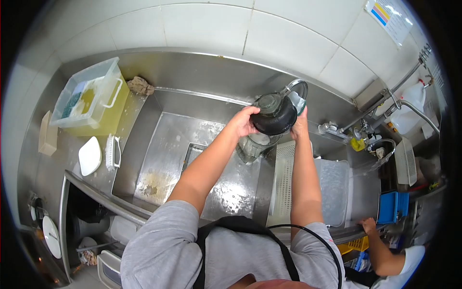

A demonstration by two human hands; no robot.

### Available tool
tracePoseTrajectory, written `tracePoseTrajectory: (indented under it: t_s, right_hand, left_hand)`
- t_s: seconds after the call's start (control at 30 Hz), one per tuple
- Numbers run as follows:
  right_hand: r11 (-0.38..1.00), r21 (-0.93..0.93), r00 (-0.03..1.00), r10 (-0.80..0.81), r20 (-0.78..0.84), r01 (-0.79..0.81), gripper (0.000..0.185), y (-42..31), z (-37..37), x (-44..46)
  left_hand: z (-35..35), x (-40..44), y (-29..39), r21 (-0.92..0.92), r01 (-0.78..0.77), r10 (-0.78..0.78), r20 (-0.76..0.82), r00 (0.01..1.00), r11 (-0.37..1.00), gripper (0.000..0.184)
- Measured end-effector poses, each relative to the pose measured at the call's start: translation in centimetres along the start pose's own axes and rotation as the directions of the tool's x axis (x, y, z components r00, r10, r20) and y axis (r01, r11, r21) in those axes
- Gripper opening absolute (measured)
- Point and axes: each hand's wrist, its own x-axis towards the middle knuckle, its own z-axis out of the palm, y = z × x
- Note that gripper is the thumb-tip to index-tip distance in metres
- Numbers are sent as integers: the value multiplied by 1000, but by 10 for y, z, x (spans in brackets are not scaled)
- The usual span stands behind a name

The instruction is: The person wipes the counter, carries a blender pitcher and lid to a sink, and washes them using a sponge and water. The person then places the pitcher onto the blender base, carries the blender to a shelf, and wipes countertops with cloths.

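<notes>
Grip state: my left hand (pixel 244 123) is closed on the left edge of the black round piece (pixel 276 124), thumb on the upper face and fingers curled toward the underside. My right hand (pixel 301 124) is closed on a pale pad (pixel 298 102) at the opposite side; the exact finger contact there is partly hidden.

Piece position: it sits between both hands, raised above the sink (pixel 168 130), toward the rear wall. The broad black face is tilted toward me. The long axis leans from the black face, nearer me, up and away to the right, where a clear handle (pixel 287 89) curves at the far end. I cannot tell whether that handle is joined to the piece.

Governing relation: the pad lies to the right of the piece, just beside its clear upper part. The right hand is the nearer one to that end; the left hand holds the opposite edge.

Clearance: a clear jug (pixel 248 153) is below the piece, on the side toward me, nearer my left hand. I cannot tell whether the two touch.
</notes>
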Motion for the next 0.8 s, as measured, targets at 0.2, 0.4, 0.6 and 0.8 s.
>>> tracePoseTrajectory:
  t_s: [0.2,0.4,0.6,0.8]
  right_hand:
    - [998,-59,1000,25,13,-24,55,18,5,1]
    - [873,401,960,256,111,-279,60,34,6,12]
    - [810,199,830,507,235,-551,28,34,8,7]
    - [834,326,890,373,262,-445,36,25,27,-6]
  left_hand:
    - [16,-14,16,-215,52,-48,21,999,975,52]
    - [10,-28,11,-114,-101,96,-46,994,988,50]
    - [7,-18,14,355,-647,704,-47,708,674,62]
    - [37,-50,39,671,-422,475,117,872,610,70]
